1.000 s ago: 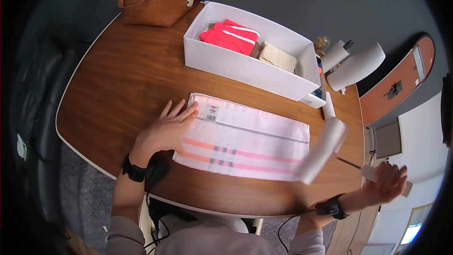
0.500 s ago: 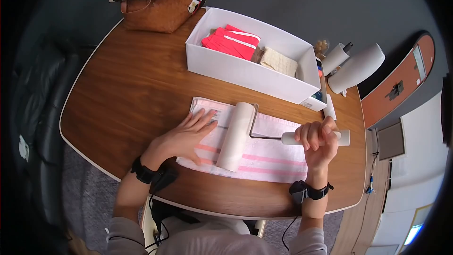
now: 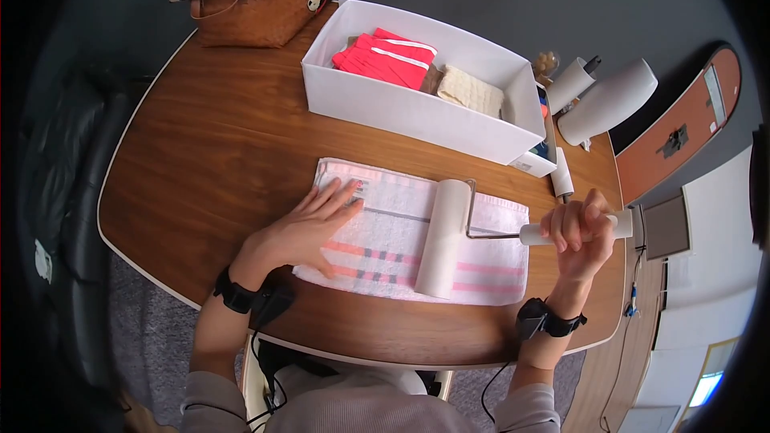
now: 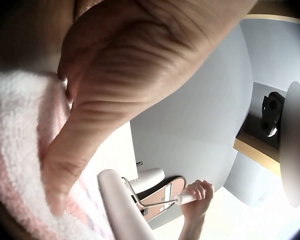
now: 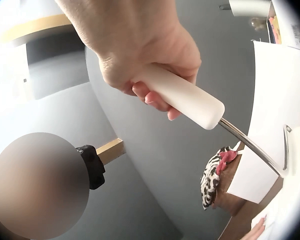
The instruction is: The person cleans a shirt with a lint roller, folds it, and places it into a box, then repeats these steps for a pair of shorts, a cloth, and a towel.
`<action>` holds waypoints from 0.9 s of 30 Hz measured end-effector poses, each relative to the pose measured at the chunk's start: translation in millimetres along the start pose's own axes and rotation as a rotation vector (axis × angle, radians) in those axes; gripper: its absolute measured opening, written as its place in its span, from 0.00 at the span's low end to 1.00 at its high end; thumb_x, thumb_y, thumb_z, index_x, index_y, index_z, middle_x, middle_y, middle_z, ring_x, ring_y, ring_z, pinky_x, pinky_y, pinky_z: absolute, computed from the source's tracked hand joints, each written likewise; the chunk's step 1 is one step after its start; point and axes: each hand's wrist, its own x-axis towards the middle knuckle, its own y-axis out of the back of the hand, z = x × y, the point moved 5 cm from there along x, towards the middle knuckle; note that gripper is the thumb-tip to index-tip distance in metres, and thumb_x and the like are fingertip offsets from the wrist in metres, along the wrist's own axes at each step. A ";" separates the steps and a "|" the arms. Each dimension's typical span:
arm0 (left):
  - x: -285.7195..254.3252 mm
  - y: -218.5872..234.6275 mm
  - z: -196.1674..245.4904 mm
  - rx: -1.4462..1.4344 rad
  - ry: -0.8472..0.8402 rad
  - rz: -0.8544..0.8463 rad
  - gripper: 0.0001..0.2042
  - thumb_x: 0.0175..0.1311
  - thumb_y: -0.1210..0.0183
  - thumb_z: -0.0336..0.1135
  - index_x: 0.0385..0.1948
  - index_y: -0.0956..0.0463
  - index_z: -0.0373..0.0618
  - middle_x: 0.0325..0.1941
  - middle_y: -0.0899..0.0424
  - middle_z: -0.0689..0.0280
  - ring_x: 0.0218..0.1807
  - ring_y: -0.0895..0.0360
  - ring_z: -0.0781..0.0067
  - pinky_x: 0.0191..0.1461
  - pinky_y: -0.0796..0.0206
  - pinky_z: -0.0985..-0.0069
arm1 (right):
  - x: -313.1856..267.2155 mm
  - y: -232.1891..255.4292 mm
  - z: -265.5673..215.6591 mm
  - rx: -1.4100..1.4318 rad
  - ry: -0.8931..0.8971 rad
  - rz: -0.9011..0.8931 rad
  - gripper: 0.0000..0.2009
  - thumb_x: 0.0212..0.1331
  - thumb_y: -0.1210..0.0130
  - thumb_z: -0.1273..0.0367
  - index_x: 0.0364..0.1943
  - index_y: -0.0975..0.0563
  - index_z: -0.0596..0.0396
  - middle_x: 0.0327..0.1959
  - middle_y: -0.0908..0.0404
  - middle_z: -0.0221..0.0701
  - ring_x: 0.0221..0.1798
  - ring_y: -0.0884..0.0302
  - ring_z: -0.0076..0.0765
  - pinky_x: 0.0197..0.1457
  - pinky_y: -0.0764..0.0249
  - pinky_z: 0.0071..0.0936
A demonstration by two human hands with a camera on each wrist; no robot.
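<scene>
A white towel with pink, orange and grey stripes lies flat on the wooden table. My left hand rests on its left end, fingers spread; in the left wrist view the thumb presses into the terry cloth. My right hand grips the white handle of a lint roller, fingers curled round it. The roller's white cylinder lies across the towel right of its middle, joined to the handle by a bent metal rod.
Behind the towel stands a white box holding folded red clothing and a cream knit. A brown bag with a leopard-print cloth is at the back left. White cylindrical things stand at the back right.
The lint roller came in from the right onto the towel, reached near the left hand, then rolled back rightward. The left hand shifted slightly farther onto the towel.
</scene>
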 end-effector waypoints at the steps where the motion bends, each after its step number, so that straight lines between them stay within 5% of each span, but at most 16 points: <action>1: 0.1 -0.4 -0.1 -0.002 0.000 0.001 0.52 0.32 0.31 0.46 0.62 0.55 0.40 0.68 0.64 0.49 0.69 0.71 0.49 0.69 0.71 0.60 | -0.2 3.1 -1.8 -0.011 0.001 -0.004 0.10 0.53 0.65 0.69 0.15 0.45 0.48 0.04 0.47 0.24 0.07 0.49 0.22 0.18 0.37 0.26; 12: 1.7 -3.1 -2.0 -0.011 0.024 0.012 0.55 0.27 0.29 0.48 0.62 0.55 0.43 0.68 0.64 0.54 0.70 0.70 0.55 0.69 0.70 0.60 | -0.9 22.6 -20.7 -0.144 -0.035 0.006 0.11 0.52 0.62 0.69 0.14 0.44 0.48 0.04 0.47 0.24 0.07 0.52 0.20 0.14 0.42 0.23; 20: 2.7 -1.6 0.0 -0.015 -0.007 -0.011 0.53 0.31 0.32 0.50 0.62 0.55 0.39 0.68 0.64 0.48 0.69 0.72 0.50 0.69 0.72 0.60 | -3.7 35.2 -26.1 -0.264 -0.084 0.109 0.12 0.51 0.57 0.68 0.13 0.43 0.49 0.04 0.46 0.22 0.07 0.53 0.18 0.12 0.46 0.20; 27: 1.9 -0.8 1.2 -0.011 -0.013 -0.005 0.52 0.32 0.32 0.50 0.62 0.54 0.39 0.68 0.64 0.49 0.69 0.71 0.51 0.69 0.71 0.60 | -8.1 33.3 -8.6 -0.452 -0.212 0.067 0.11 0.48 0.49 0.69 0.14 0.35 0.55 0.06 0.39 0.25 0.08 0.42 0.18 0.13 0.41 0.18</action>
